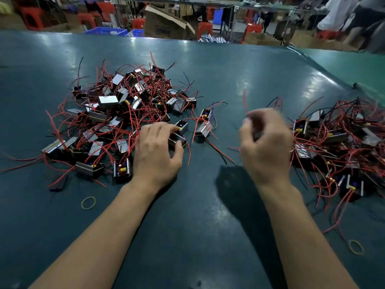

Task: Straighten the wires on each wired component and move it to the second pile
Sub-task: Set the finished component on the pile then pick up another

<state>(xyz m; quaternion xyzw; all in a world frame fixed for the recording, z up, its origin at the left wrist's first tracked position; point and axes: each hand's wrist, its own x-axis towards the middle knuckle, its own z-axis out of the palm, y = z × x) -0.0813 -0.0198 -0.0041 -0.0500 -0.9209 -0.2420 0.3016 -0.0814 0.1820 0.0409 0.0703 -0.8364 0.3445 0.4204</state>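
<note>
While the left hand (157, 151) grips a component (177, 140), wired piles flank it.

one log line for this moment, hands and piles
left hand: gripping component at edge of left pile | right hand: raised, blurred, grip unclear | right pile: beside right hand

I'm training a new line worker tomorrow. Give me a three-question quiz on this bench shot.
1. True or false: the left hand rests at the near edge of the larger pile on a wired component.
2. How many rubber bands lie on the green table?
3. The right hand is: A) flat on the table B) raised, blurred, fingers curled C) out of view.

Key: 1 true; 2 two, one near the left forearm, one at far right; 3 B.
</note>
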